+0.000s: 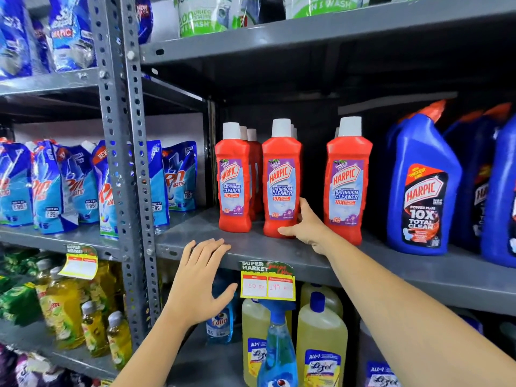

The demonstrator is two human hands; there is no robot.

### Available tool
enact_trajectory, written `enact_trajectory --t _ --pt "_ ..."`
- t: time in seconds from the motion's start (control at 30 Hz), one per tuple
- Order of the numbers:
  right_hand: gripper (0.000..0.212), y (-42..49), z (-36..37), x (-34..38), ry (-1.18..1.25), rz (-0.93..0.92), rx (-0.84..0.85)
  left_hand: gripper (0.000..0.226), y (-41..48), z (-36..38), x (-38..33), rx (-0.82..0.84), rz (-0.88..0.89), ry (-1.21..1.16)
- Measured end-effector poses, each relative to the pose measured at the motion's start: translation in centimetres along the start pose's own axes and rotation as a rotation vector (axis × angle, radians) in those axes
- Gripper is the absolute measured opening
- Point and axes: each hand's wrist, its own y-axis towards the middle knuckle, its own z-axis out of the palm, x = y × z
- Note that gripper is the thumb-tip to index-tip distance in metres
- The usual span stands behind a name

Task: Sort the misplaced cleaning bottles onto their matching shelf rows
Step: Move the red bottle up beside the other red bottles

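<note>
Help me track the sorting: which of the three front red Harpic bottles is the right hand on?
The middle red bottle. The right hand wraps its lower right side; the left red bottle and right red bottle stand untouched.

Left hand (199, 277): extended forward and up, palm away from the camera, fingers straight and slightly spread, holding nothing. Right hand (305, 226): forearm bare and fully extended, thumb and fingers curled in a partial wrap, wrist slightly bent.
</note>
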Motion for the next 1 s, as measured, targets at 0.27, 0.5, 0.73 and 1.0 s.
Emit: enact_trajectory --t 0.27,0.5,0.73,1.0 --pt "0.088 0.4 0.3 -0.5 -0.081 -0.031 -0.024 0.069 -0.1 0.0 0.2 -0.025 0.026 -0.057" --pt "0.087 0.5 0.2 -0.7 -0.094 -0.015 -0.021 0.072 -0.1 0.1 1.0 -0.012 0.073 -0.077" --pt "0.093 -0.1 0.3 -0.5 -0.187 0.005 -0.075 0.076 -0.2 0.4 1.8 -0.018 0.129 -0.067" --pt "0.041 -9.0 2.0 1.3 -0.152 -0.462 -0.887 0.079 -3.0 2.0 3.0 -0.025 0.188 -0.162"
